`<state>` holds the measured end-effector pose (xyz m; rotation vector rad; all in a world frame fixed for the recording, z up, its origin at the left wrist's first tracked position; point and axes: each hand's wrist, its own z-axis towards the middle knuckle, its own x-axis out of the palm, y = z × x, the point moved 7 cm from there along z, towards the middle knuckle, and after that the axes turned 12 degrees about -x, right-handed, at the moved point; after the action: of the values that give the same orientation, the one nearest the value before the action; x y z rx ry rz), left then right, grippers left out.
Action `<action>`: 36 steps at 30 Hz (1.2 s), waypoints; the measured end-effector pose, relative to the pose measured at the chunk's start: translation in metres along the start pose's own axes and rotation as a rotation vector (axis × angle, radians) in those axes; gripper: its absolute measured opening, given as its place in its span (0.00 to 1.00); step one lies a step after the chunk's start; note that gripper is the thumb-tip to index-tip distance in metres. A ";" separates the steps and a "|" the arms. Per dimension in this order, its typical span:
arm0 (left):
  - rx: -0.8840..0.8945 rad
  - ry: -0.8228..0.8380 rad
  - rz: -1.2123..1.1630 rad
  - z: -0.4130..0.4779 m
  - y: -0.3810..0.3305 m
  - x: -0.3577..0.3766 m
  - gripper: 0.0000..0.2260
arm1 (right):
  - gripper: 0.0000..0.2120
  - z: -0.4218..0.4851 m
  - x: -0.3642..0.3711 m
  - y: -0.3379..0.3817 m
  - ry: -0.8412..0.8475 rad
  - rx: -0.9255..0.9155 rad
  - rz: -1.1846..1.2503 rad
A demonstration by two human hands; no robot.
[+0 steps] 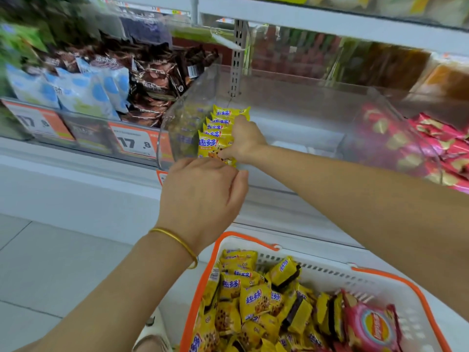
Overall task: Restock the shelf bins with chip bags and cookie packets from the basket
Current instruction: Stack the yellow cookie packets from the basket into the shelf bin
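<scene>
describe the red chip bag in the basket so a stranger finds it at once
Look at the white, orange-rimmed basket at the bottom right. The chip bag lies at its right side. It is red-pink with a round yellow logo; the cookie packets beside it are yellow.

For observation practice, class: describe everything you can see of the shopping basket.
The basket is white plastic with an orange rim and slotted walls. It sits low at the bottom right, partly out of frame. It holds yellow cookie packets and a pink chip bag. Neither the left hand nor the right hand touches it.
</scene>
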<state>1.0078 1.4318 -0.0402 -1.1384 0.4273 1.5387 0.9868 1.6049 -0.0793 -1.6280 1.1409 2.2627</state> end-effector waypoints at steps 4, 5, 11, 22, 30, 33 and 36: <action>0.006 -0.016 0.010 -0.001 0.000 0.000 0.20 | 0.35 -0.001 -0.003 -0.006 0.002 0.001 0.033; 0.005 -0.016 0.014 -0.001 0.001 0.000 0.20 | 0.35 -0.002 -0.005 -0.007 0.013 0.002 0.043; 0.060 -0.149 -0.056 -0.007 -0.005 -0.015 0.16 | 0.24 -0.031 -0.043 0.004 0.007 -0.043 0.045; -0.005 0.244 -0.059 -0.079 -0.028 0.024 0.13 | 0.04 -0.249 0.033 -0.041 0.377 0.086 0.302; -0.086 0.483 0.066 -0.085 -0.018 0.066 0.12 | 0.29 -0.250 0.156 -0.102 0.430 0.136 -0.083; -0.071 0.521 0.104 -0.085 -0.016 0.071 0.12 | 0.26 -0.248 0.149 -0.102 0.412 0.107 -0.150; -0.057 0.611 0.140 -0.088 -0.015 0.079 0.13 | 0.24 -0.244 0.124 -0.092 0.376 0.048 -0.028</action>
<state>1.0657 1.4121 -0.1431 -1.6514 0.8892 1.3014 1.1678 1.4761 -0.2640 -2.0944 1.2237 1.9451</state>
